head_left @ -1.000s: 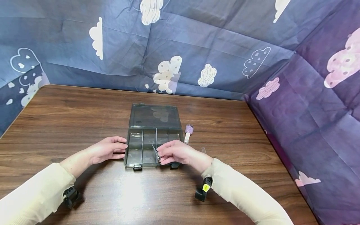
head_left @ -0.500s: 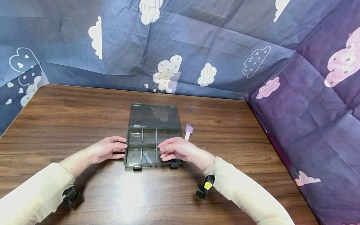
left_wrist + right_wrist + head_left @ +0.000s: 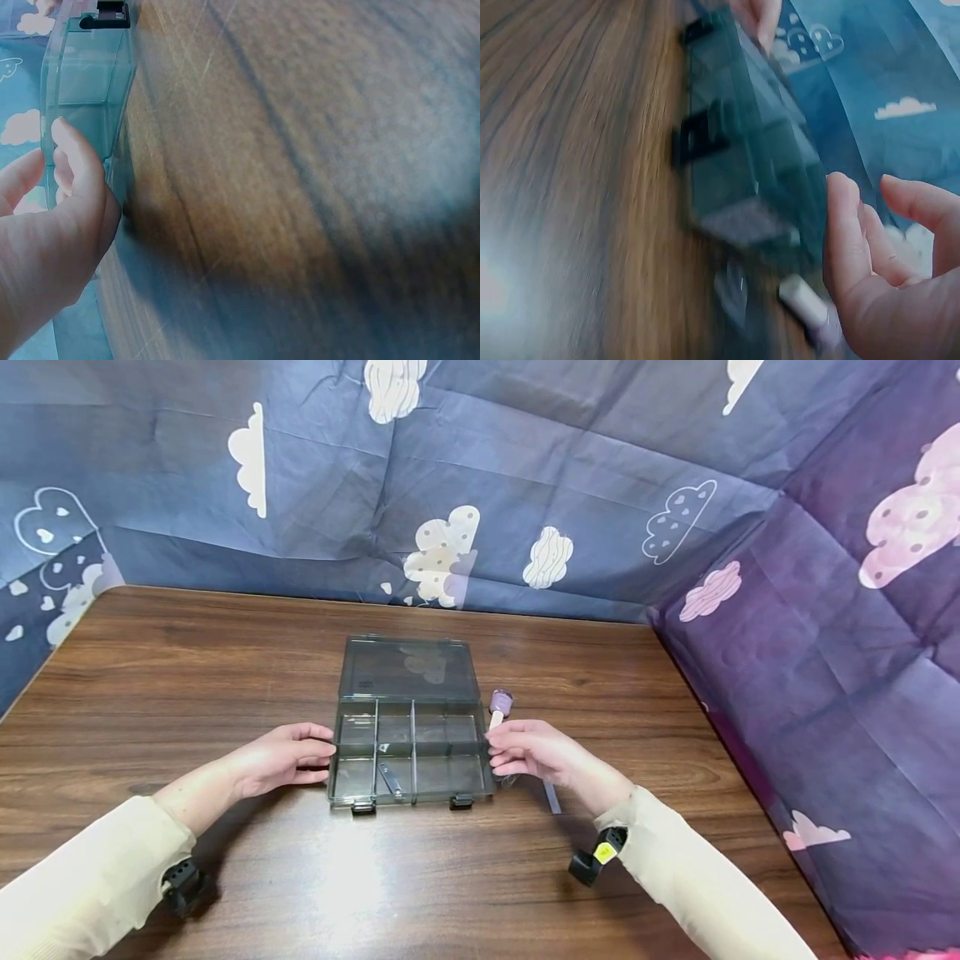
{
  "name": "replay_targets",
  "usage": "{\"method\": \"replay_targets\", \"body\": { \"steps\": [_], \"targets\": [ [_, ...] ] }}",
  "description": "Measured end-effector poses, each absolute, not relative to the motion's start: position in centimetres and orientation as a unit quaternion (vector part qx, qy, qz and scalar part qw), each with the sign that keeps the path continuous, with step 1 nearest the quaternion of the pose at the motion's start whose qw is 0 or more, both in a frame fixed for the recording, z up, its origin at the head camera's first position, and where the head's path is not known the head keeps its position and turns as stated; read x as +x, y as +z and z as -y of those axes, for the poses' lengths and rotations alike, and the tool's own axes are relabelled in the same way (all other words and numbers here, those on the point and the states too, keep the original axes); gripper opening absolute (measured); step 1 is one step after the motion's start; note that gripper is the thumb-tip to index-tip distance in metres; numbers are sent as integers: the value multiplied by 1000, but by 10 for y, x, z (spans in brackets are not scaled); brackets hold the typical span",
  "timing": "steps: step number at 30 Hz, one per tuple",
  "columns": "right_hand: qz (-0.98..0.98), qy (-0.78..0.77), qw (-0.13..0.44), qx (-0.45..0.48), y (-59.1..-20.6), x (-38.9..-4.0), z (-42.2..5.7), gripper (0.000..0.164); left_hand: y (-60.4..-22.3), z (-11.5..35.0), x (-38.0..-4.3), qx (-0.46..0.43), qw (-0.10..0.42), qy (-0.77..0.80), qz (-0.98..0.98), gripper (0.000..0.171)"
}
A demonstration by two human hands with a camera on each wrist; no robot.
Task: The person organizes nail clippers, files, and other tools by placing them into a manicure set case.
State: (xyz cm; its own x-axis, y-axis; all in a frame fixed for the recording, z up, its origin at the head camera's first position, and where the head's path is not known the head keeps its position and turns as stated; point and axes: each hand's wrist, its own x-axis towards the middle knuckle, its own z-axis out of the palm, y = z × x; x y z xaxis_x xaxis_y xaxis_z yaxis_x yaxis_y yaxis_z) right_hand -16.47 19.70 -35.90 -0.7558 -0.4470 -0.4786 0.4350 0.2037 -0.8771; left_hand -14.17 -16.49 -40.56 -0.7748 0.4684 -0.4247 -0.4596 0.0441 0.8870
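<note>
A smoky clear compartment box [image 3: 450,772] lies on the table with its lid [image 3: 405,668] folded back. In its front middle compartment rests a silver nail clipper [image 3: 390,779]. My left hand [image 3: 281,762] has its fingertips at the box's left wall, the fingers loosely extended; the left wrist view shows them along the wall [image 3: 82,82]. My right hand [image 3: 536,752] is just off the box's right wall, fingers relaxed, nothing between thumb and fingers in the right wrist view. Beyond it stands a lilac bottle of nail polish [image 3: 501,703] with a white cap, lying down.
A flat grey strip [image 3: 552,797] lies under the right wrist, and a small clear object [image 3: 508,778] sits beside the box's right front corner. Two black latches [image 3: 461,802] stick out from the box's front. Cloud-printed cloth [image 3: 300,510] hangs behind the table and along its right side.
My right hand has let go of the nail clipper in the front middle compartment, then moved right, out past the box's right wall. The left hand has stayed at the left wall.
</note>
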Motion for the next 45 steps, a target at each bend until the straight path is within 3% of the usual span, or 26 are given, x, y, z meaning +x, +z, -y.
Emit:
{"method": "replay_targets", "body": {
  "steps": [17,31,45],
  "targets": [
    [-746,-599,279,77,-383,-157,-269,7,-407,165,-142,10,334,695,-637,37],
    [-894,-408,164,79,-394,-154,-249,17,-406,165,-141,8,330,696,-638,30],
    [-914,-365,165,69,-389,-153,-242,17,-405,164,-140,7,329,694,-641,31]
  ]
}}
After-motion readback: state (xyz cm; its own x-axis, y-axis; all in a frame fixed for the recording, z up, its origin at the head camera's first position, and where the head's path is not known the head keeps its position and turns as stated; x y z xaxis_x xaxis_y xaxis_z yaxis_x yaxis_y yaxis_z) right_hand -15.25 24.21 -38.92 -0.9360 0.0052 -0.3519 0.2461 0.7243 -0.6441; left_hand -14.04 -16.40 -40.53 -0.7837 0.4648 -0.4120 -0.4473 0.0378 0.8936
